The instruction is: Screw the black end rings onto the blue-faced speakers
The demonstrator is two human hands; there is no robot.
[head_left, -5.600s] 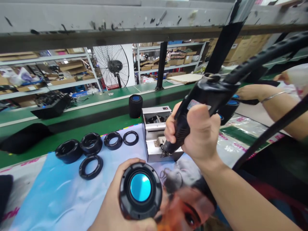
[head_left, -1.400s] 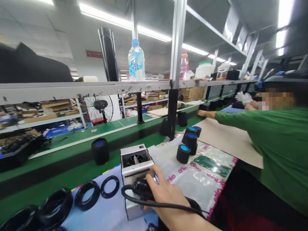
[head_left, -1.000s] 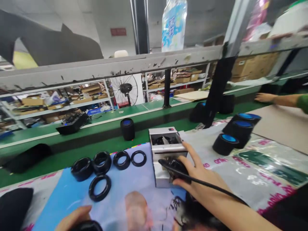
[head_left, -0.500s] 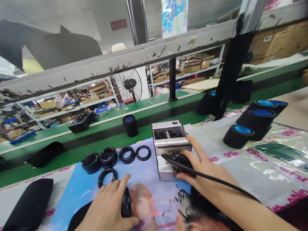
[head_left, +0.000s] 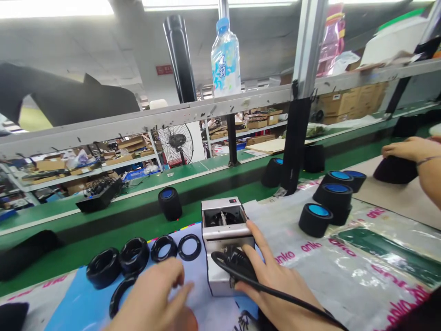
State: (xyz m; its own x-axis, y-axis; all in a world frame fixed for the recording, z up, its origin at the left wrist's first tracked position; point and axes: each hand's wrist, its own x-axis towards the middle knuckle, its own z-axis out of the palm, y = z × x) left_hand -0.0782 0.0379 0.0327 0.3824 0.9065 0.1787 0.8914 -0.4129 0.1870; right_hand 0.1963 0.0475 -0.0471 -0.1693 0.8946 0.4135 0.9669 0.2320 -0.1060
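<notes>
A small silver metal box (head_left: 223,233) stands upright on the covered bench, with an open top bay and a red switch. My right hand (head_left: 272,280) is closed around the black power cord plug (head_left: 237,259) at the box's near face, with a finger reaching along the box's right side. The cord (head_left: 282,296) runs back over my wrist. My left hand (head_left: 155,294) hovers at the lower middle, fingers bent and blurred; whether it holds anything is unclear. It partly covers a black ring (head_left: 119,294). Beyond lie more black rings, including a thin ring (head_left: 189,247) beside the box.
Black cylinders with blue tops (head_left: 316,219) cluster on the right. Another cylinder (head_left: 169,203) stands on the green belt (head_left: 131,211). A bottle (head_left: 225,64) is on the shelf rail (head_left: 138,119). At far right, another person's hand (head_left: 409,149) is on a black piece.
The view has tilted up and shifted right. My left hand has come away from the black piece it was beside. My right hand stays on the plug. Another person's hand has come into view.
</notes>
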